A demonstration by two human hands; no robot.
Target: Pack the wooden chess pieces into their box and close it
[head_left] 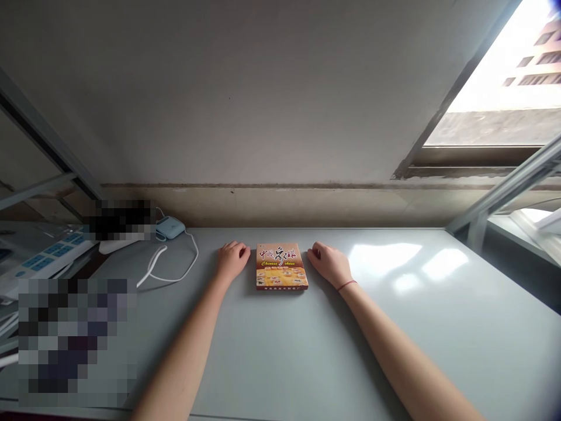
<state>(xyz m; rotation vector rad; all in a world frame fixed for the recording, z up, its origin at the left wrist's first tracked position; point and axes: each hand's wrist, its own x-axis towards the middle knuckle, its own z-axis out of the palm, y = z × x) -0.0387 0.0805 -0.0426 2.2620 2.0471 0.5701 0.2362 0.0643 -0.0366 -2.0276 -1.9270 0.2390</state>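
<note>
A Chinese chess box lies flat on the grey table, its orange and brown printed lid facing up. To its left, my left hand rests on the tabletop in a loose fist, close to the box but not touching it. My right hand, with a thin red cord on the wrist, rests curled the same way just right of the box. A narrow gap shows between that hand and the box's edge. Nothing shows in either hand.
The grey table ends at a wall behind. At left are a white power strip, a light blue device, a white cable and blurred-out patches. Metal frame bars slant up on both sides; sunlight glares at right.
</note>
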